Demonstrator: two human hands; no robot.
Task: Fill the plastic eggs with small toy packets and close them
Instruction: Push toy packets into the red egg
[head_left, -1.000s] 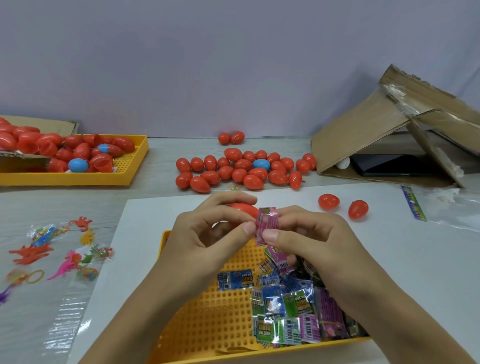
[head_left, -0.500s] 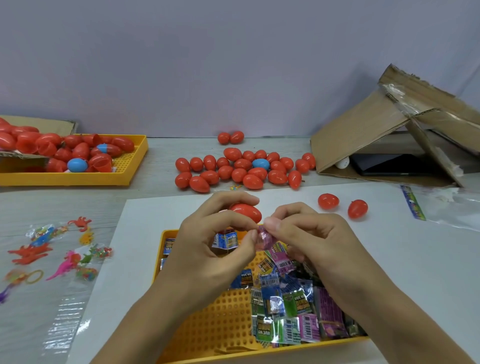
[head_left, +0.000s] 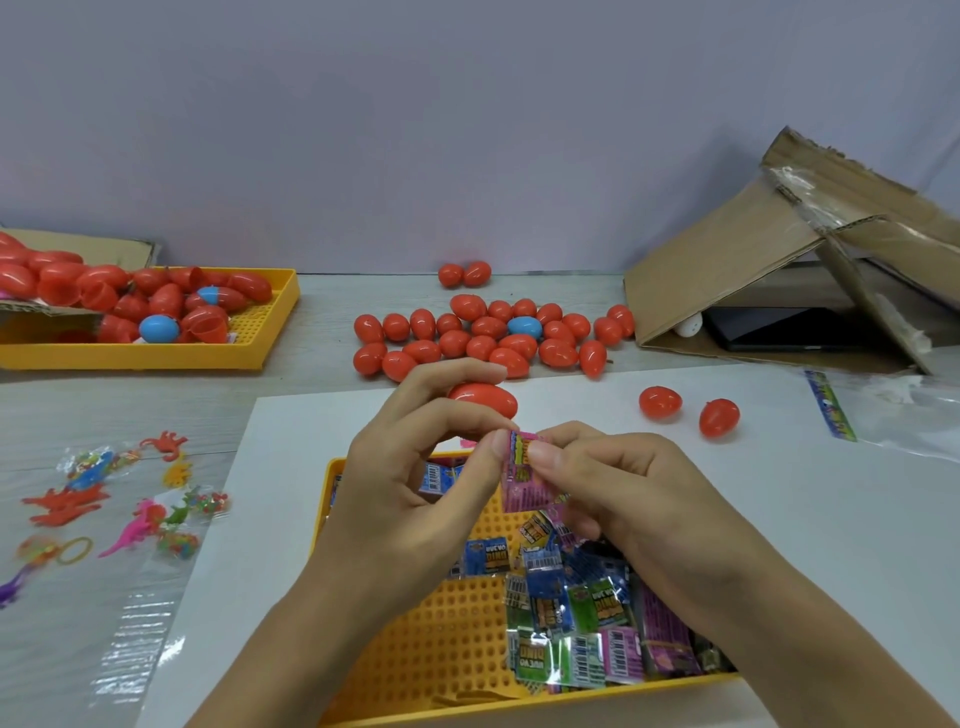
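One red egg under left-hand fingers, one pink packet pinched between both hands' thumbs, right.

Even, soft light fills the frame, bright and nearly shadowless on the desk. Glare streaks the clear plastic sheet at lower left and dots the red eggs at center. Wide-angle distortion bows the desk's far edge. Detail looks slightly soft throughout.
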